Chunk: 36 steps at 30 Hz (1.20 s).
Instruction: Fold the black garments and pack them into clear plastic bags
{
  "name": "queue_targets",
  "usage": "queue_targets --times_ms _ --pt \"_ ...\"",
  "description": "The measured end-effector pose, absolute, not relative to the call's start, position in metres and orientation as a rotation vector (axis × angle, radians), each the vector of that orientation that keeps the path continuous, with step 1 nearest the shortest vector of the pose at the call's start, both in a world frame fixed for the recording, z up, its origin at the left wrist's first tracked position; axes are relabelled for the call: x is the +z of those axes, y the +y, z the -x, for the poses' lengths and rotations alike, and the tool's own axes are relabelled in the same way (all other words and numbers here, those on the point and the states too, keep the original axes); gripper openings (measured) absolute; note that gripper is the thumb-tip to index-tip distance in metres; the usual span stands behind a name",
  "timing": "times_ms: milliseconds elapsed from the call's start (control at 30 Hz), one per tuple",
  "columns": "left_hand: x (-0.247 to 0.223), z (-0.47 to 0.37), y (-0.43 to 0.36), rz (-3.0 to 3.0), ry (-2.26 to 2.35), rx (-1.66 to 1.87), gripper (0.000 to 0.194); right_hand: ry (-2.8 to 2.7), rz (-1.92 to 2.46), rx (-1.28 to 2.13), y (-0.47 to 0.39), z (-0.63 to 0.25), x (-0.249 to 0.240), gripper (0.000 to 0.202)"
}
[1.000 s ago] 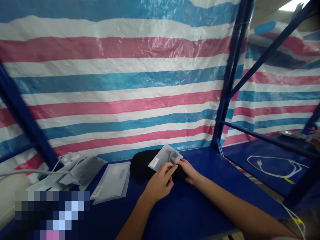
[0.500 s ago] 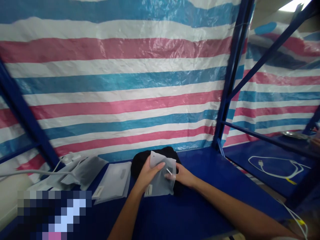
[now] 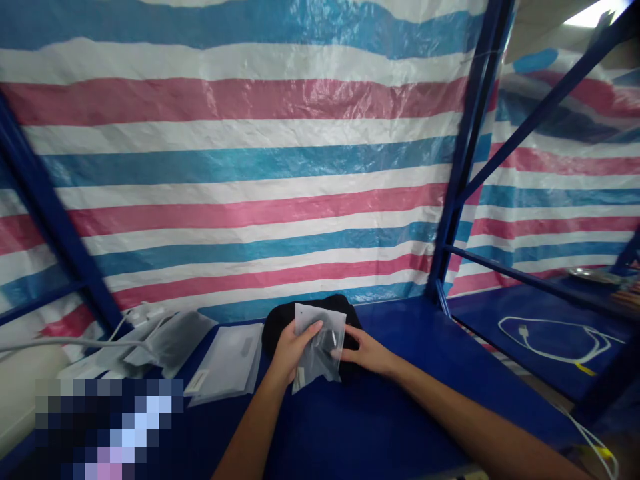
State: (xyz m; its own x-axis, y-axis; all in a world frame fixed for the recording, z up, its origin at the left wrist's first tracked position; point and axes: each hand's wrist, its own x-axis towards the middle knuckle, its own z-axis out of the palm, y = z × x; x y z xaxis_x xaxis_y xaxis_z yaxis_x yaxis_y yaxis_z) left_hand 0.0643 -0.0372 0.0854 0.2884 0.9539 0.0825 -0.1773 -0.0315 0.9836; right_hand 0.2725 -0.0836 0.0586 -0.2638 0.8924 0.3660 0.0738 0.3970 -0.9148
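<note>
A frosted plastic bag (image 3: 317,365) with a small pale label in its lower left corner hangs in front of me, creased in the middle. My left hand (image 3: 291,348) grips its left side, the thumb lying across the front. At the right edge of the bag is my right hand (image 3: 369,351), thumb and fingers closing on it from both sides. Something dark shows through the plastic; I cannot tell whether it lies inside or behind. A black soft item (image 3: 280,321) sits right behind the bag, partly hidden by it and by my hands.
Flat frosted bags (image 3: 227,360) lie left on the blue tabletop (image 3: 400,407). Further left are grey-white pouches (image 3: 173,340) and a cable (image 3: 75,343). Blue metal posts (image 3: 453,213) frame the striped sheet (image 3: 250,200). A coiled white cable (image 3: 540,360) lies on the right-hand surface.
The bag has shifted slightly left and creased more. My right fingers, seen through the plastic before, now show at its right edge. My left hand keeps its hold.
</note>
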Motion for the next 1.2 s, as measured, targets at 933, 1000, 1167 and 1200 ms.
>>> queue_targets --times_ms 933,1000,1167,1200 --pt "0.083 -0.067 -0.043 -1.057 0.775 1.015 0.063 -1.223 0.991 0.952 -0.063 -0.274 0.030 0.063" --pt "0.081 -0.067 -0.042 -1.020 0.744 1.004 0.061 -1.201 0.980 0.951 -0.064 -0.269 0.028 0.066" --pt "0.080 -0.062 -0.036 -0.987 0.733 0.981 0.056 -1.261 0.971 1.003 -0.071 -0.266 0.030 0.058" --pt "0.080 -0.062 -0.035 -0.991 0.733 0.982 0.055 -1.280 0.971 0.993 -0.071 -0.268 0.032 0.056"
